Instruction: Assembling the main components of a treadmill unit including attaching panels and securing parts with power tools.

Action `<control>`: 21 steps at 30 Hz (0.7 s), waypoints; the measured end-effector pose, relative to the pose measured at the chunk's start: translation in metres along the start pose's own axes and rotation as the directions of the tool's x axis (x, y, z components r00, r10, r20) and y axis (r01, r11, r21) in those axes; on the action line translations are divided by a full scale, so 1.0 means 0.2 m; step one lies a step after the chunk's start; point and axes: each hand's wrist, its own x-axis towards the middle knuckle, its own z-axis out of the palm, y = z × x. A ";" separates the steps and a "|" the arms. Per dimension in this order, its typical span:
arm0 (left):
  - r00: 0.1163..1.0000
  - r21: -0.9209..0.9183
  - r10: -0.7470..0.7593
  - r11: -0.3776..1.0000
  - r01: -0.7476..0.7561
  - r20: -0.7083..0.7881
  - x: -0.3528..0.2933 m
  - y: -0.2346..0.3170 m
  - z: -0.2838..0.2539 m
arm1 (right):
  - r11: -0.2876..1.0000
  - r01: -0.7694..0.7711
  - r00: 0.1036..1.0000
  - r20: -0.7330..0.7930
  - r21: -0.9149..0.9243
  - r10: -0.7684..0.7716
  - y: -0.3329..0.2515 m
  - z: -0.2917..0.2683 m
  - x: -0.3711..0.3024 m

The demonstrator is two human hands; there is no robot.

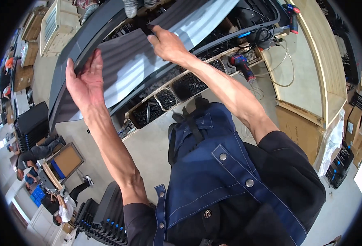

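On top of the big dark frame lies a long grey sheet, running from near the frame's left end toward its far right side. The left hand is by the left end, palm up. Its thumb and fingers are apart, right by the frame's bar; I cannot tell if they touch it. The right hand is over the middle of the sheet. Its thumb and finger are bent close to something black, but I cannot tell if they pinch it. Another person's striped glove is at the frame's far edge. Along the near edge are bins with small black bits. A drill lies near the near right corner.
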 end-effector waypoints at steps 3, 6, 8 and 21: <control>0.999 -0.017 -0.015 1.000 0.015 -0.046 0.13 0.12 -0.03 | 1.000 -0.019 1.000 -0.001 -0.013 0.019 0.02 0.03 0.04; 0.942 -0.176 -0.263 0.937 0.300 0.209 0.24 0.33 -0.03 | 1.000 0.004 1.000 0.007 0.024 -0.004 0.01 0.02 0.01; 0.894 -0.204 -0.344 0.890 0.408 0.285 0.30 0.42 0.03 | 0.999 0.021 1.000 0.002 0.033 -0.021 0.01 0.02 0.00; 0.912 -0.221 -0.355 0.891 0.397 0.207 0.25 0.35 0.08 | 0.996 0.040 0.998 -0.050 0.081 -0.036 -0.07 0.23 0.00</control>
